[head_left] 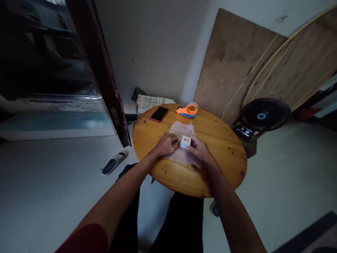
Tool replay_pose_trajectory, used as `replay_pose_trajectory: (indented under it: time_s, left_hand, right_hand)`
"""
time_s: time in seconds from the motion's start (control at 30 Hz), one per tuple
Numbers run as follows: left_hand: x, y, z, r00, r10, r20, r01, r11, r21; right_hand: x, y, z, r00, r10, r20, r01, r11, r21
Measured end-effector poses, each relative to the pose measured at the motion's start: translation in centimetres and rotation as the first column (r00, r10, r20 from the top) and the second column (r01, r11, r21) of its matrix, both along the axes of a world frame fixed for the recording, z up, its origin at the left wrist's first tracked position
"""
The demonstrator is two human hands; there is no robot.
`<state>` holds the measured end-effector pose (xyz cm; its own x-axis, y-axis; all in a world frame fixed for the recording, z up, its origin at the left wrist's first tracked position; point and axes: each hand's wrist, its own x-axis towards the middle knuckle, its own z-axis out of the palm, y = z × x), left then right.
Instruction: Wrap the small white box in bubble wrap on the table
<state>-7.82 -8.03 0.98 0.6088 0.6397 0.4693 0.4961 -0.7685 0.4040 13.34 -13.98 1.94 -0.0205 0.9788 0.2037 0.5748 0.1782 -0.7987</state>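
Note:
A small white box (185, 141) with a reddish-orange mark on top sits on a sheet of clear bubble wrap (183, 157), near its middle. My right hand (200, 149) grips the box's right side between thumb and fingers. On the other side, my left hand (167, 144) lies over the wrap with its fingers curled, seemingly pinching the plastic close to the box's left face; the fingertips are partly hidden. Both rest on a round wooden table (223, 151).
Behind the wrap stands an orange and blue tape dispenser (188, 110). A phone (159, 114) lies at the table's back left. To the right is a black round appliance (265, 114); a wooden board (234, 52) leans on the wall. A slipper (110, 166) lies on the floor.

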Motion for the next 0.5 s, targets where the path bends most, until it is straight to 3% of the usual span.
replay_pose_trajectory:
  time_s: [0.5]
  left_hand:
    - [-0.02, 0.45, -0.31, 1.000, -0.003, -0.002, 0.003, 1.000, -0.024]
  right_hand:
    - [0.29, -0.05, 0.04, 0.998, 0.042, 0.049, -0.043, 0.999, 0.010]
